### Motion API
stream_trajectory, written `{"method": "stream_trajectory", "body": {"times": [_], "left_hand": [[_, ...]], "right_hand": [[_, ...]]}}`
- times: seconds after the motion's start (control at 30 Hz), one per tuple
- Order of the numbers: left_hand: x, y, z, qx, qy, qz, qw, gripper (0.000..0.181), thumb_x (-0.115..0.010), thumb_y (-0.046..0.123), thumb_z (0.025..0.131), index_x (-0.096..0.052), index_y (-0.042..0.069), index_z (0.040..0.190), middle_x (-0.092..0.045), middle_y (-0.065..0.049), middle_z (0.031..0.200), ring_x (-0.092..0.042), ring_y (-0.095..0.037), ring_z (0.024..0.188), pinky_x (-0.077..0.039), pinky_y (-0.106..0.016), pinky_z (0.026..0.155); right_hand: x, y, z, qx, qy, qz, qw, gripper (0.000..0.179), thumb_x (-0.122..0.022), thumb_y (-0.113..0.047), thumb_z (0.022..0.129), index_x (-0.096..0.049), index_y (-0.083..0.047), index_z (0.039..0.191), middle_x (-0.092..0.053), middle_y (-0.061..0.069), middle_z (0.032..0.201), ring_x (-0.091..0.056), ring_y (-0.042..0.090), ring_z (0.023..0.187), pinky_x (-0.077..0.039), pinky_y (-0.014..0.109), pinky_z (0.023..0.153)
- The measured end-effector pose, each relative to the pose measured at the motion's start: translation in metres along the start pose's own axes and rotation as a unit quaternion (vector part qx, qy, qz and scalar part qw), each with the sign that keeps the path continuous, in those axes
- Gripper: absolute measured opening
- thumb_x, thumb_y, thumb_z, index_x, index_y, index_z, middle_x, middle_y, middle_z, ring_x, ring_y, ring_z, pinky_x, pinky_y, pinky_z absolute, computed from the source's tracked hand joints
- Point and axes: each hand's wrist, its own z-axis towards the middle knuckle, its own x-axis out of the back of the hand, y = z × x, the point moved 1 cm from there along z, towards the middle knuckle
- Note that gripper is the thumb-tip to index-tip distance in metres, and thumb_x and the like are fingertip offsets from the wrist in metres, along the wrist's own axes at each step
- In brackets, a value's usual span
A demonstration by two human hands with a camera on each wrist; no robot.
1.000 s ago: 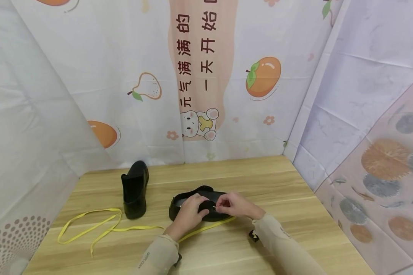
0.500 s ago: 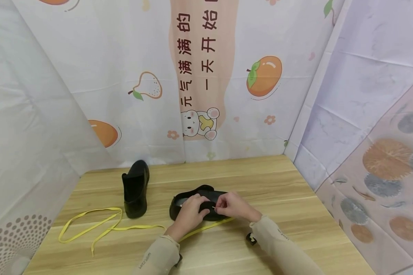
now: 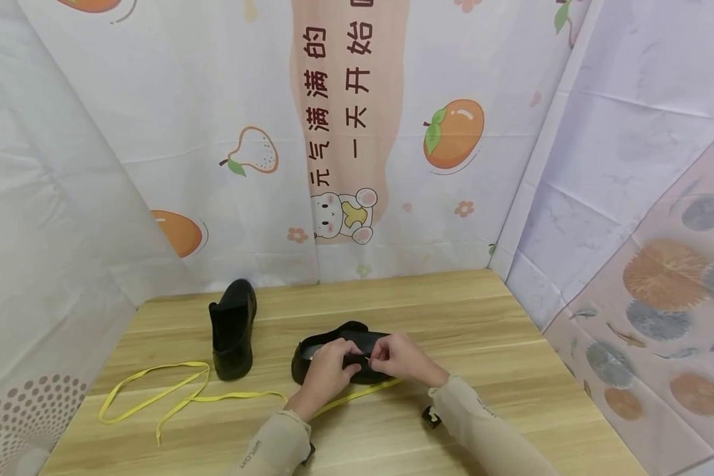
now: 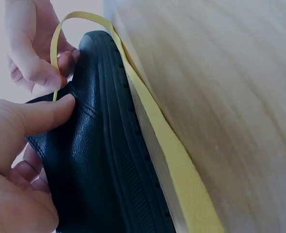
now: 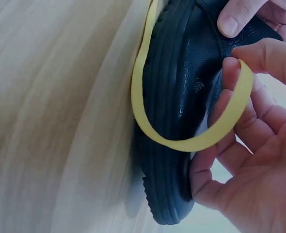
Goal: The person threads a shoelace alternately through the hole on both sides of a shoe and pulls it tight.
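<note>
A black leather shoe (image 3: 300,365) lies on the table with its toe to the right. My left hand (image 3: 326,371) grips the edge of its lacing flap, the thumb on the outer leather and other fingers inside. My right hand (image 3: 403,358) pinches a yellow shoelace (image 5: 237,99) between thumb and forefinger, close against that flap. In the left wrist view the shoelace (image 4: 165,138) runs along the sole and loops up to the pinching fingers. Whether it passes through an eyelet is hidden by the fingertips.
A second black shoe (image 3: 233,357) stands back left on the wooden table (image 3: 482,423), without a visible lace. The lace's long loose part (image 3: 145,400) spreads across the table's left side. Printed curtains (image 3: 214,218) hang behind and at both sides.
The right hand has shifted slightly left, closer to the left hand at the flap. The left hand keeps its hold, and the shoe stays in place.
</note>
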Motion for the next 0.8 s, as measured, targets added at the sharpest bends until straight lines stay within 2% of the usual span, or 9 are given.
{"method": "stream_trajectory", "body": {"times": [0.13,0.33,0.53,0.67,0.8], "left_hand": [[0.0,0.002,-0.001,-0.001,0.013,-0.007,0.9999,0.022,-0.088,0.004,0.076,-0.073,0.017,0.084,-0.067,0.006,0.084,-0.066,-0.014,0.081,-0.054,-0.037,0.074],[0.001,0.004,0.001,0.005,0.025,0.002,0.9997,0.024,-0.09,0.004,0.074,-0.072,0.018,0.081,-0.067,0.008,0.081,-0.066,-0.012,0.077,-0.055,-0.035,0.071],[0.006,0.012,0.003,-0.025,0.006,0.074,0.9969,0.019,-0.086,0.003,0.077,-0.073,0.016,0.082,-0.069,0.004,0.083,-0.068,-0.016,0.078,-0.056,-0.036,0.07],[0.011,0.018,0.004,-0.042,-0.014,0.116,0.9923,0.016,-0.079,-0.003,0.078,-0.075,0.012,0.084,-0.072,0.001,0.083,-0.07,-0.018,0.078,-0.057,-0.036,0.067],[0.015,0.021,0.006,-0.042,-0.015,0.138,0.9894,0.018,-0.081,-0.004,0.077,-0.078,0.013,0.082,-0.074,0.001,0.082,-0.07,-0.019,0.072,-0.055,-0.035,0.06]], "right_hand": [[-0.002,-0.001,-0.001,0.007,0.016,0.004,0.9998,0.015,-0.071,-0.005,0.086,-0.072,-0.016,0.076,-0.065,-0.013,0.068,-0.057,0.002,0.056,-0.051,0.023,0.056],[-0.001,-0.005,-0.001,-0.014,0.02,0.011,0.9996,0.016,-0.072,-0.006,0.087,-0.072,-0.017,0.075,-0.064,-0.014,0.066,-0.055,0.001,0.055,-0.049,0.022,0.055],[0.0,-0.009,0.0,0.012,0.027,-0.004,0.9996,0.022,-0.073,-0.006,0.083,-0.067,-0.016,0.064,-0.058,-0.014,0.056,-0.044,-0.002,0.046,-0.043,0.019,0.051],[-0.001,-0.011,0.0,0.015,0.033,-0.008,0.9993,0.021,-0.074,-0.007,0.084,-0.069,-0.016,0.065,-0.06,-0.015,0.058,-0.048,-0.003,0.048,-0.046,0.019,0.052],[0.0,-0.01,0.0,0.017,0.035,-0.012,0.9992,0.021,-0.076,-0.009,0.086,-0.071,-0.016,0.067,-0.062,-0.015,0.06,-0.051,-0.003,0.05,-0.047,0.019,0.054]]}}
